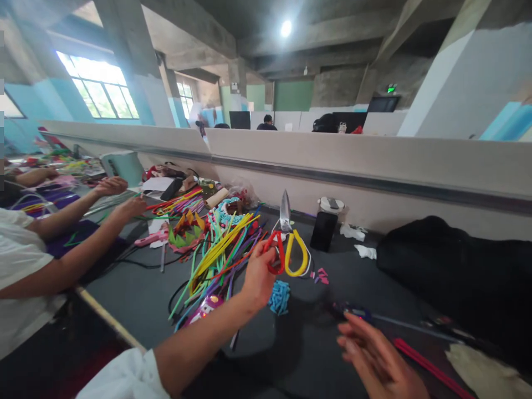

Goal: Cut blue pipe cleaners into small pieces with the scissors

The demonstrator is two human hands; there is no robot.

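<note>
My left hand (258, 272) grips scissors (285, 216) with one red and one yellow handle. Its fingers are around the red handle, and the blades point up and away, pressed together. Just below that hand lies a pile of short blue pieces (279, 298). To the left spreads a bundle of coloured pipe cleaners (224, 249), yellow ones on top. My right hand (378, 354) hovers at the lower right, fingers extended and holding nothing. Beyond its fingertips is a dark blue tool (352, 311) with a small red light, too blurred to name.
A black phone (323, 231) leans near a white round container (331, 205). Small pink scraps (321, 276) lie nearby. Black cloth (449, 266) covers the right side, with red strips (430, 366) in front. At left, a co-worker's hands (131, 208) work near a leafy crown (186, 235).
</note>
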